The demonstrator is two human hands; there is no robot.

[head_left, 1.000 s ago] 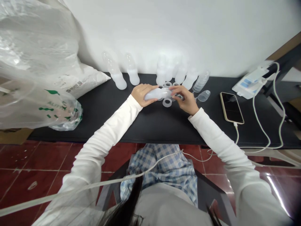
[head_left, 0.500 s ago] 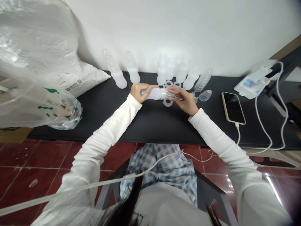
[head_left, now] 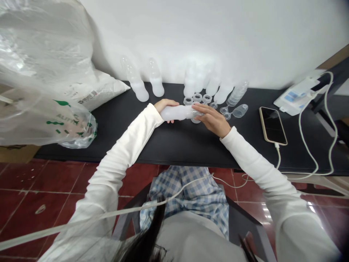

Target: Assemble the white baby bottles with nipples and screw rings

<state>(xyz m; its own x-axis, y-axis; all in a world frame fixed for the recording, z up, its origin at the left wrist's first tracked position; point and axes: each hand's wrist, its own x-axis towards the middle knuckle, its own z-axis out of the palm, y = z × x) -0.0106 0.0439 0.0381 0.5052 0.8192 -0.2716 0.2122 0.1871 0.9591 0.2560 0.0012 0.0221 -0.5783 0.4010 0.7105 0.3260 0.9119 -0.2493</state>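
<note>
Holding white btl (head_left: 173, 113) level over desk (head_left: 177, 145) w/ L hand (head_left: 165, 103) round base & R hand (head_left: 214, 120) on clear top (head_left: 189, 113) (grip unclear), prob. fitted like 2 topped btls (head_left: 139, 91) by wall (head_left: 245, 43), w/ rings (head_left: 188, 103) & clear pcs (head_left: 241, 110) left loose.

The held bottle (head_left: 173, 113) is milky white, the table (head_left: 185, 147) black, the checked cloth (head_left: 191, 187) blue-and-white.

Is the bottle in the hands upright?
No: the bottle lies sideways, its white end in the left hand and its clear end at the right hand's fingers.
</note>
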